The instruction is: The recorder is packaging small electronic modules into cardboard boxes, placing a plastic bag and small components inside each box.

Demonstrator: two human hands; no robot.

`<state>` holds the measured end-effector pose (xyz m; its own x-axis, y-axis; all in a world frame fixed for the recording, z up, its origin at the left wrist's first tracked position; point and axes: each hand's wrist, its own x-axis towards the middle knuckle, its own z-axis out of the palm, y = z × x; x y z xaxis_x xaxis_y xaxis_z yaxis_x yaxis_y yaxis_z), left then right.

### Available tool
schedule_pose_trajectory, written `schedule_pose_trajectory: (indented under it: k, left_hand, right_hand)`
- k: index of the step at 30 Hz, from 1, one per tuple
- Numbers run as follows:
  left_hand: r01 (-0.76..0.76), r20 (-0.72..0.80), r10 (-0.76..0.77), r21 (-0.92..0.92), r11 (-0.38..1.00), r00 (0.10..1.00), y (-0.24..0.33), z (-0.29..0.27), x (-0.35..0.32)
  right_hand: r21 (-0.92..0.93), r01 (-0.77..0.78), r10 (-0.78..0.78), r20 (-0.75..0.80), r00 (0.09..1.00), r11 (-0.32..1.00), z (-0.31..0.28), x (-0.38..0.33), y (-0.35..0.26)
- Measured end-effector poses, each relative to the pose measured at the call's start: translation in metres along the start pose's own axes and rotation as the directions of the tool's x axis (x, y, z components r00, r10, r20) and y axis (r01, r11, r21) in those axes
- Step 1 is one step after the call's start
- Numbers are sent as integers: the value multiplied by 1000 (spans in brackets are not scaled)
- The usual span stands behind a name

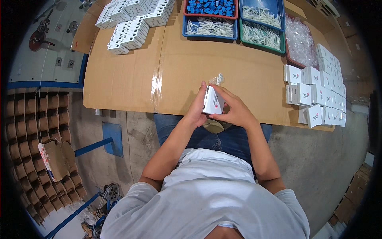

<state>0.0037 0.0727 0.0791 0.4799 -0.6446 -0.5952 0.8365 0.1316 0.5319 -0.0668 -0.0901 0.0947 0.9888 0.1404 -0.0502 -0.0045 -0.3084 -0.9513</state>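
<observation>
Above the near edge of the cardboard-covered table, I hold a small white box [214, 101] with a red printed mark. My left hand [195, 108] is closed along its left side, where a dark gap shows in the edge. The fingers of my right hand [238, 109] close on its right side and bottom corner. A crumpled bit of clear plastic [217, 79] shows just beyond the box, by the right fingertips; whether the fingers touch it I cannot tell.
White boxes [304, 95] stand stacked at the right. More white pieces [128, 35] are piled far left. Trays at the back hold blue parts [211, 7], white slim pieces [211, 27] and clear plastic bags [300, 42]. Cardboard dividers [38, 119] stand left of the table.
</observation>
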Motion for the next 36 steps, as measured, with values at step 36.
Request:
schedule_pose_trajectory:
  k: [36]
  left_hand:
    - [-365, 99, 429, 713, 599, 898, -46, 15, -7]
  right_hand:
    - [108, -144, 172, -796, 581, 984, 16, 21, 39]
